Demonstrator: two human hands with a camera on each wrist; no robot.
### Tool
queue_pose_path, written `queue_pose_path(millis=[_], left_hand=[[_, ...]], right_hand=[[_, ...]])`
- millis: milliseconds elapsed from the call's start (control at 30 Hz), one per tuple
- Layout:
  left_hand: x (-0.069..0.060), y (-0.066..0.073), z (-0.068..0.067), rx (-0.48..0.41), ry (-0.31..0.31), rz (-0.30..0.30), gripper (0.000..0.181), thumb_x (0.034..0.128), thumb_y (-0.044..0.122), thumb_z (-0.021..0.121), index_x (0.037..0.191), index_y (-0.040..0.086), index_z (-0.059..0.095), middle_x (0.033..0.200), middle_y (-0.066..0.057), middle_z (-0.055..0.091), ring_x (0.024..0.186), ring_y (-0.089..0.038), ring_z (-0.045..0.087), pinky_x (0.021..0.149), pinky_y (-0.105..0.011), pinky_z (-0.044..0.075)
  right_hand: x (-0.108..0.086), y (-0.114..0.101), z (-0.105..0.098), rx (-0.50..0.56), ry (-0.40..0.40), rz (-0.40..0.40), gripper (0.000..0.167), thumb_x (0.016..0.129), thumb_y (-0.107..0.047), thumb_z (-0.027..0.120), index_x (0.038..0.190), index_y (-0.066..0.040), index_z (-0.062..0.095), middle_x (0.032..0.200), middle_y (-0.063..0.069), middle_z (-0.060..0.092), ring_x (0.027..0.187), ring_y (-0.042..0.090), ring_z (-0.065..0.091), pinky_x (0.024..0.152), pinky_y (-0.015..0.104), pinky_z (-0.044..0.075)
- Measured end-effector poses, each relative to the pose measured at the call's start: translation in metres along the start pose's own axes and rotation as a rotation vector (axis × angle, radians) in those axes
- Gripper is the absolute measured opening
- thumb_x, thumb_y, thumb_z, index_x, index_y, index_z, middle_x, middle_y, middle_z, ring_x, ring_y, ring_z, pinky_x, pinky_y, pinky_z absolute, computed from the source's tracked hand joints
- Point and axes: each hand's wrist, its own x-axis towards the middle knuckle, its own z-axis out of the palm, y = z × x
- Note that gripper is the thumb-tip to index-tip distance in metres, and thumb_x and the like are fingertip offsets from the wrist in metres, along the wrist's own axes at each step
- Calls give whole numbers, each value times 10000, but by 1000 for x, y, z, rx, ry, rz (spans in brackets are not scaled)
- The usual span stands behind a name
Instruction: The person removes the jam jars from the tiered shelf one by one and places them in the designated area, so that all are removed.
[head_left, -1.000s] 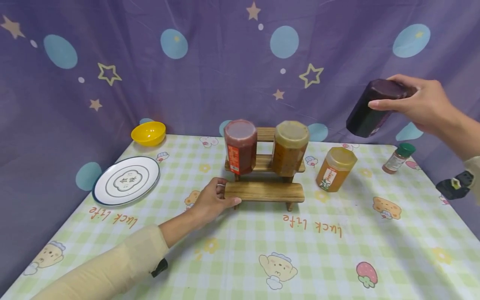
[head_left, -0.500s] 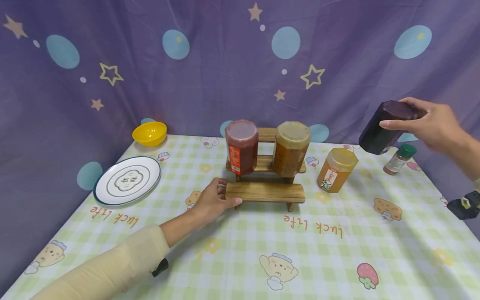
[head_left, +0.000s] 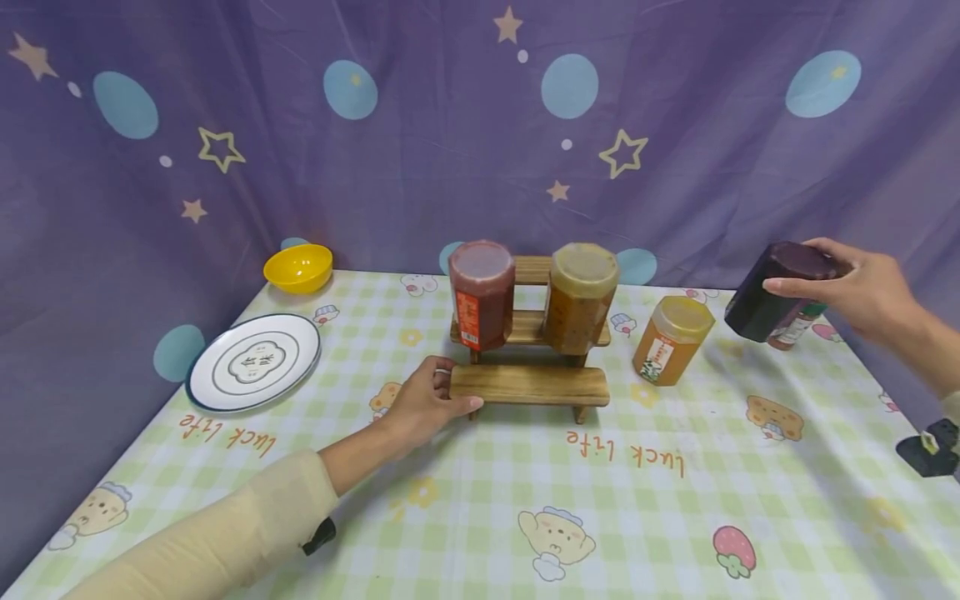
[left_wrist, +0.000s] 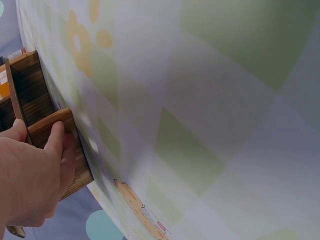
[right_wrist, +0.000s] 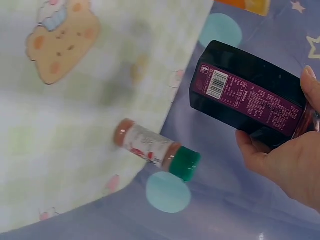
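Note:
My right hand [head_left: 862, 279] grips a dark purple, faceted jar [head_left: 776, 292] near its top. The jar is tilted and appears to be above the table's back right. In the right wrist view, the jar's purple label with a barcode shows, and a green-capped seasoning bottle [right_wrist: 150, 147] stands apart from it. In the head view the jar partly hides that bottle. My left hand [head_left: 423, 404] pinches the left end of the lowest step of a wooden tiered rack [head_left: 532, 383]. On the rack's middle step stand a red jar [head_left: 483, 296] and a golden-brown jar [head_left: 581, 300].
An amber honey jar [head_left: 672, 340] stands right of the rack. At left are a white plate [head_left: 217, 387] with a dark rim and a yellow bowl [head_left: 298, 271]. A checked cloth [head_left: 465, 517] covers the table, and a purple curtain [head_left: 435, 167] hangs behind it.
My right hand has carried the dark jar down and slightly right, in front of the seasoning bottle. The left hand stays on the rack.

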Motion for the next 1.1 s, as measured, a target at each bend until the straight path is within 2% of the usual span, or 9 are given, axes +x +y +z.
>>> queue_pose_path(millis=[133, 233, 367, 467, 633, 733, 800, 967, 1100], left_hand=[[0, 0, 0, 2, 0, 0, 705, 807, 234, 799, 1367, 96, 393, 1245, -121, 523, 1024, -235, 502, 778, -316, 460], [0, 0, 0, -3, -2, 1, 711, 806, 227, 799, 1370, 92, 388, 1243, -122, 527, 1015, -231, 501, 777, -314, 459], [0, 2, 0, -7, -7, 2, 710, 807, 218, 798, 1370, 88, 386, 1239, -122, 533, 1016, -232, 507, 781, -316, 461], [0, 2, 0, -7, -7, 5, 708, 808, 214, 798, 1370, 88, 385, 1230, -121, 540, 1023, -233, 514, 789, -318, 465], [0, 2, 0, -2, -4, 4, 706, 812, 213, 794, 1372, 87, 384, 1237, -122, 535, 1012, -231, 507, 777, -316, 462], [0, 1, 0, 2, 0, 0, 702, 813, 215, 793, 1372, 90, 387, 1238, -121, 530, 995, -226, 496, 761, -309, 456], [0, 0, 0, 2, 2, -2, 701, 813, 213, 793, 1371, 91, 387, 1231, -120, 530, 981, -224, 487, 751, -306, 452], [-1, 0, 0, -9, 1, 3, 699, 812, 201, 793, 1369, 84, 387, 1227, -127, 534, 981, -227, 493, 755, -308, 454], [-1, 0, 0, -16, -5, 6, 699, 815, 199, 790, 1371, 81, 383, 1237, -133, 532, 1002, -232, 503, 771, -311, 462]], right_hand=[[-4, 6, 8, 3, -24, 1, 861, 780, -552, 734, 1461, -161, 382, 1011, 47, 605, 528, 124, 411, 418, 356, 381], [-8, 13, 12, 31, -41, 1, 776, 777, -550, 739, 1421, -262, 416, 925, -17, 626, 447, 117, 326, 377, 368, 335], [-11, 22, 19, 60, -54, -1, 729, 763, -527, 764, 1354, -231, 455, 810, -158, 571, 461, 95, 310, 393, 358, 333], [-13, 26, 22, 61, -72, -3, 810, 773, -514, 762, 1409, -150, 416, 865, -94, 592, 456, 95, 312, 391, 368, 331], [-15, 32, 27, 68, -106, 6, 825, 789, -502, 753, 1443, -157, 386, 1094, 118, 594, 538, 81, 403, 410, 366, 362], [-16, 34, 32, 83, -121, 11, 918, 798, -484, 752, 1504, -105, 307, 1275, 241, 492, 722, 12, 480, 492, 318, 414], [-16, 36, 34, 83, -132, 12, 971, 805, -480, 748, 1526, -75, 239, 1334, 295, 433, 705, 10, 470, 488, 310, 406], [-21, 42, 40, 76, -129, 19, 947, 793, -480, 760, 1518, -103, 281, 1206, 162, 489, 575, 71, 399, 429, 343, 364], [-22, 44, 43, 83, -124, 6, 934, 793, -474, 761, 1513, -101, 298, 1238, 115, 462, 744, 45, 451, 518, 291, 420]])
